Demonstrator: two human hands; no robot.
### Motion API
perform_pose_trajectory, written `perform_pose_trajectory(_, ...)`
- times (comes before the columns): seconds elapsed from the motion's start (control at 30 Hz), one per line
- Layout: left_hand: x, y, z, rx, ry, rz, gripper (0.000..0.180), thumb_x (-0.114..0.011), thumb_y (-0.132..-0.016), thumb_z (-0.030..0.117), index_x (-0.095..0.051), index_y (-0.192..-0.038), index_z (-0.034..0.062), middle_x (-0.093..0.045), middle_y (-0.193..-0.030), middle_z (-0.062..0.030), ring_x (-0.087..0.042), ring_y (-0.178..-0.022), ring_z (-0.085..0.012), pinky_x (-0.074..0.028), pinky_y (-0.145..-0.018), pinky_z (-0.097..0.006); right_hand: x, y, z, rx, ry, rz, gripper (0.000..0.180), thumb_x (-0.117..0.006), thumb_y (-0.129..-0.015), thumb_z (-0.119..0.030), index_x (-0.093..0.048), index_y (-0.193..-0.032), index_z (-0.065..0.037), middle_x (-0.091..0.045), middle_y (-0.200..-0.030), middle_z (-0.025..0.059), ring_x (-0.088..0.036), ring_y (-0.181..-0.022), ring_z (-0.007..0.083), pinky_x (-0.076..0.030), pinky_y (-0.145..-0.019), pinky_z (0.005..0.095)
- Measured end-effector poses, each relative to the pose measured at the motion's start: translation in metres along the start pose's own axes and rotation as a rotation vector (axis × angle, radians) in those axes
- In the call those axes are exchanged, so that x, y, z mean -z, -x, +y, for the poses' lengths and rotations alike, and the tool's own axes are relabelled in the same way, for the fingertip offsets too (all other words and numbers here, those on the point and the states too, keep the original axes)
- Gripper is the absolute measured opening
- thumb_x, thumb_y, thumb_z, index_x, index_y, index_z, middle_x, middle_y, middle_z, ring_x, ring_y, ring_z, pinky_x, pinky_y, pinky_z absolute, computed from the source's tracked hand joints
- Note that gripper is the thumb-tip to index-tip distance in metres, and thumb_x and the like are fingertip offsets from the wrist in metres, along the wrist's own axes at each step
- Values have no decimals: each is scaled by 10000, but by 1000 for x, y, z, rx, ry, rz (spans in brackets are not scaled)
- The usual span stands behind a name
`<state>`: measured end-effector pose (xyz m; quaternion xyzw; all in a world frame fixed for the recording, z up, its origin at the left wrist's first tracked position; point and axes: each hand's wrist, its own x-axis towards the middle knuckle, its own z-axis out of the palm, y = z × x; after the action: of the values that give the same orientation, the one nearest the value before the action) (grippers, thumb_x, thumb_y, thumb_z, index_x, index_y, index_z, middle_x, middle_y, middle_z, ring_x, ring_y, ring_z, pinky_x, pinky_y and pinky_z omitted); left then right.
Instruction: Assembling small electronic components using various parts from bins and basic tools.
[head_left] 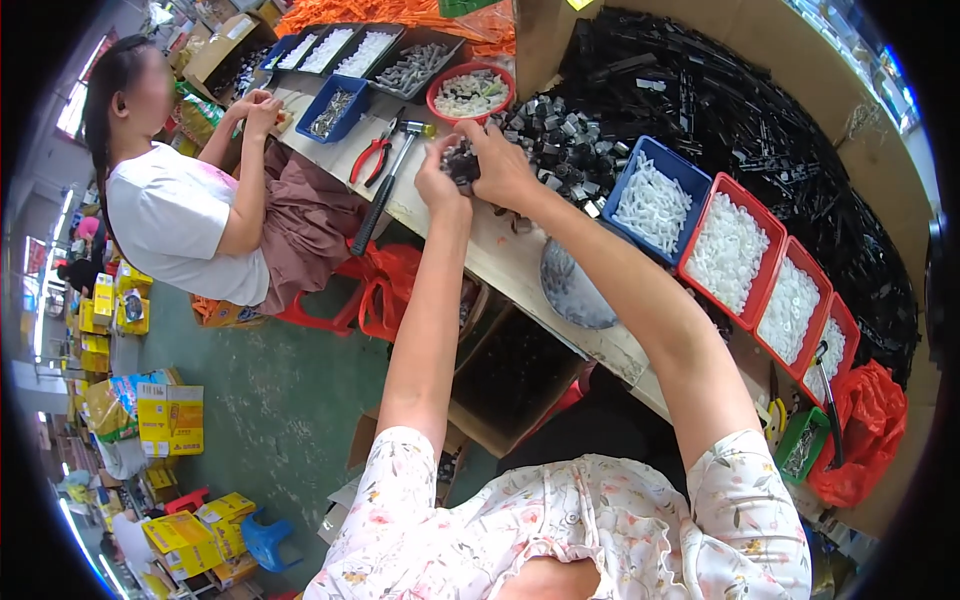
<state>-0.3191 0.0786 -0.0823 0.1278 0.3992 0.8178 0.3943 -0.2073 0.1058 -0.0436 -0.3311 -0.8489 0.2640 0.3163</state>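
Observation:
My left hand [437, 182] and my right hand [503, 170] meet at the far side of the table, cupped around a clump of small dark parts [460, 166]. The fingers curl about the clump from both sides; its exact kind is too small to make out. Beside my right hand spreads a loose pile of black and silvery block-like pieces [562, 145]. Left of my hands lie a hammer [388, 190] with a black handle and a pair of red-handled pliers [372, 158]. A red round basin [437, 104] of pale and dark bits stands just beyond my hands.
A heap of long black parts [720, 110] fills the back right. Blue tray [612, 205] and red trays [692, 262] of white pieces line the right. A round metal container [560, 285] sits under my right forearm. A co-worker [185, 215] sits at the left, near a small blue bin [345, 128].

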Motion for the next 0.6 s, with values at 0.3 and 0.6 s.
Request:
perform_pose_trajectory(0.3, -4, 6, 24, 185, 291, 16, 284, -435, -1025, 249, -603, -1021, 21, -661, -1011, -140, -666, -920, -282, -550, -841, -425, -30, -7, -16, -27, -525, 293, 478, -658, -684, -189, -572, -1142, -84, -630, -1055, 199, -601, -1019, 384, -468, -927, 434)
perform_pose_trajectory(0.6, -58, 62, 70, 26, 238, -90, 199, -574, -939, 153, -663, -1029, -1, -669, -977, -91, -656, -926, -217, -531, -864, -343, 3, -2, -64, -63, -776, 588, 290, -765, -784, -205, -669, -1003, -41, -679, -854, 79, -607, -764, 155, -491, -725, 305)
